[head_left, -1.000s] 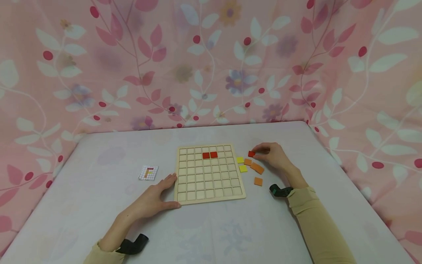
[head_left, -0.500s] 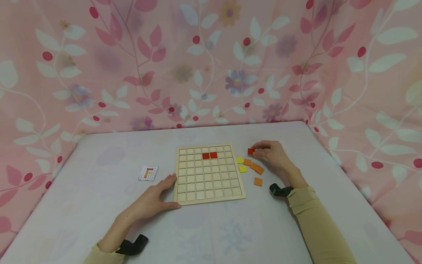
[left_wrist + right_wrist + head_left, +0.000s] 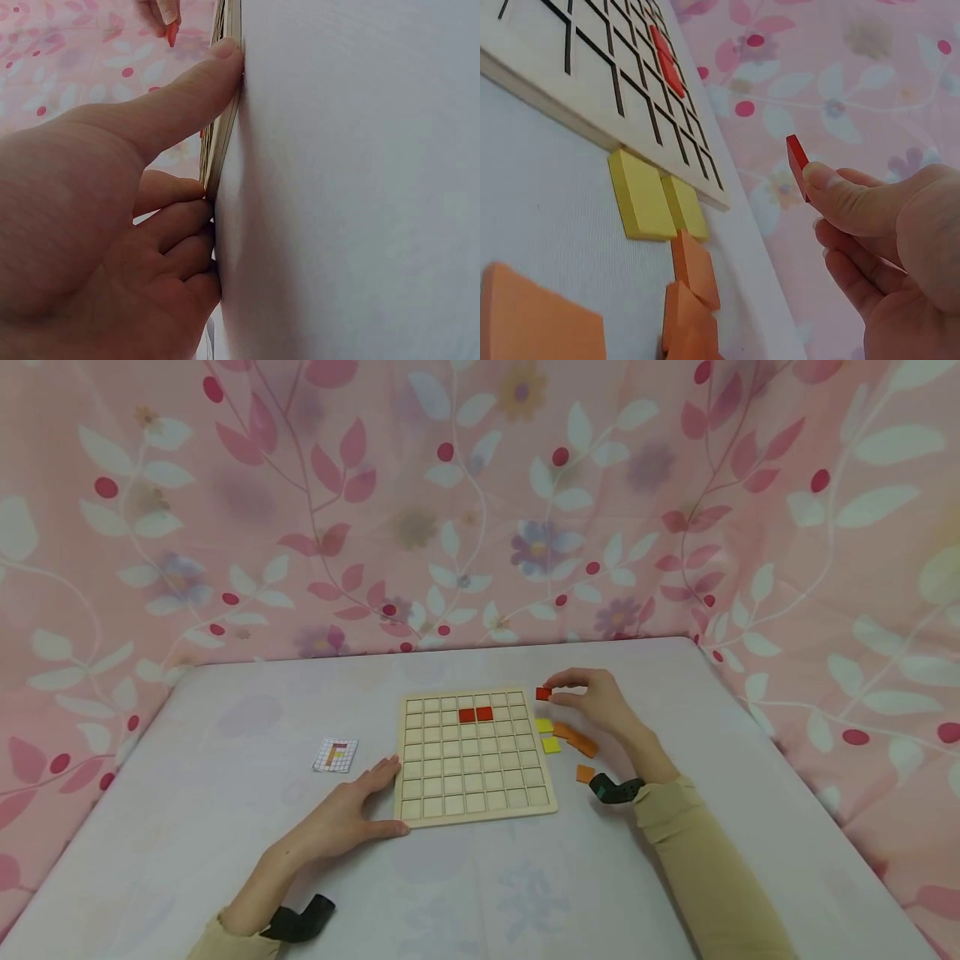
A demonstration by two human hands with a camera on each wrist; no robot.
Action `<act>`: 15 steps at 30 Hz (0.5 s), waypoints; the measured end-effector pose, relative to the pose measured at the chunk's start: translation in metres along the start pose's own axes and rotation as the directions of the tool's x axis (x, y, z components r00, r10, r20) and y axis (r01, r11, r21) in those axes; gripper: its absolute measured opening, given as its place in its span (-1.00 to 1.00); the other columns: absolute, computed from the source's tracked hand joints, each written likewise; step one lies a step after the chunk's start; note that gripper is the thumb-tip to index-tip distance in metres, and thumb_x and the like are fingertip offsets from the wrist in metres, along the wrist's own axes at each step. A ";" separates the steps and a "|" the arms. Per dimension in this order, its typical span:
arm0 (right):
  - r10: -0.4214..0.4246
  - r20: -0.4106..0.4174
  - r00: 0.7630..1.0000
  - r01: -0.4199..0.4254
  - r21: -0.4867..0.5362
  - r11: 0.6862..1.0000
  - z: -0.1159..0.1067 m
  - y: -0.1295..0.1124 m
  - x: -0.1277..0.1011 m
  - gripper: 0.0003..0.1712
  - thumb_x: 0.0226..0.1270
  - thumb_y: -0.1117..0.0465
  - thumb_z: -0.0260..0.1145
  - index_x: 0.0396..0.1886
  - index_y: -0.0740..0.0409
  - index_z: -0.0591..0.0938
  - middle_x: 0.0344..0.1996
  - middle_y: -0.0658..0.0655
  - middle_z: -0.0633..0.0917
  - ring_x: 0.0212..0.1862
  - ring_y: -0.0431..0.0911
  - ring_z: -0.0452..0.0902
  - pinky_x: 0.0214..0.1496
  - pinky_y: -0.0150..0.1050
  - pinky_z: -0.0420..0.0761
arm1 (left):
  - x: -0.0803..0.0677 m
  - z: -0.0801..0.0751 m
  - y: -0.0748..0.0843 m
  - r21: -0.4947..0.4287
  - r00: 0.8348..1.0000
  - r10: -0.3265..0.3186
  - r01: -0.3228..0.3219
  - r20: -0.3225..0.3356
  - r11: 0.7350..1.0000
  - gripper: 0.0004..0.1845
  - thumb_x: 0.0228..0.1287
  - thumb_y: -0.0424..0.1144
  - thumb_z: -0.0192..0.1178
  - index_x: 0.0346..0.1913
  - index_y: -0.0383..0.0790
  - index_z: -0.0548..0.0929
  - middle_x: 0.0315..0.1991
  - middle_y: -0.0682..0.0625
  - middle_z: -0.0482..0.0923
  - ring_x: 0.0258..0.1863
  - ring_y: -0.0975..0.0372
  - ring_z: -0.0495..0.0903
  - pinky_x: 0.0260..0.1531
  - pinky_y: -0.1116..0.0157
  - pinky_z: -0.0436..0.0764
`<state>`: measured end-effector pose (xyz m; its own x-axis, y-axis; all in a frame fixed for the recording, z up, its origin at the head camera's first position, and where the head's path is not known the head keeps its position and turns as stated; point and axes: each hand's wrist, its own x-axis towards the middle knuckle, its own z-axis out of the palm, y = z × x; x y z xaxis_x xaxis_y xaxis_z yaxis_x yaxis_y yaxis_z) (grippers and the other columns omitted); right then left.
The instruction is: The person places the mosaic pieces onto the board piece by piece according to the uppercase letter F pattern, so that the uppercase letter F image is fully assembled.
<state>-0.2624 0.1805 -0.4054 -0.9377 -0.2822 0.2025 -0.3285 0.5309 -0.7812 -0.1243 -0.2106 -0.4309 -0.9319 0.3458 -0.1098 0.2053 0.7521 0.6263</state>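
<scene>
My right hand pinches a red square tile between thumb and fingers, just beyond the far right corner of the wooden grid board. In the right wrist view that tile is raised, tilted on edge. Two other red tiles lie side by side in the board's second row from the far edge. My left hand rests at the board's left side, thumb at the near corner and fingertips against the edge. The left wrist view shows the thumb on the board's rim.
Two yellow tiles lie along the board's right edge. Several orange tiles are beside them, some overlapping, with one orange tile apart and nearer. A small printed pattern card lies left of the board. A floral curtain hangs behind the table.
The right hand has carried the red tile left and farther back, from beside the loose tiles to near the board's far right corner. My left hand stays put.
</scene>
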 end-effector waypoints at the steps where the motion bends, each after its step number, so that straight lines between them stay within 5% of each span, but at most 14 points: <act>1: 0.004 -0.001 1.000 -0.004 0.011 1.000 0.003 -0.003 0.001 -0.76 0.19 0.19 0.37 -0.12 0.07 0.69 -0.12 0.04 0.69 0.07 -0.01 0.46 0.18 0.05 0.44 | 0.000 0.000 0.000 -0.001 1.000 0.001 -0.001 0.000 1.000 0.10 -0.13 0.26 0.37 0.46 -0.08 0.11 0.46 -0.01 0.03 0.45 0.06 -0.01 0.35 -0.05 0.09; 15: -0.006 0.047 0.999 0.003 0.064 0.998 0.048 -0.026 0.022 -0.80 0.16 0.18 0.40 -0.18 -0.01 0.71 -0.17 -0.05 0.70 0.02 -0.03 0.49 0.16 -0.01 0.45 | 0.000 0.000 0.000 -0.005 1.000 -0.008 0.008 0.004 1.000 0.10 -0.13 0.24 0.38 0.46 -0.07 0.11 0.46 -0.01 0.03 0.45 0.04 -0.02 0.34 -0.07 0.08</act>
<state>-0.2695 0.1222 -0.4089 -0.9296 -0.3221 0.1793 -0.3232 0.4779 -0.8168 -0.1238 -0.2104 -0.4304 -0.9325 0.3416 -0.1177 0.1961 0.7523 0.6290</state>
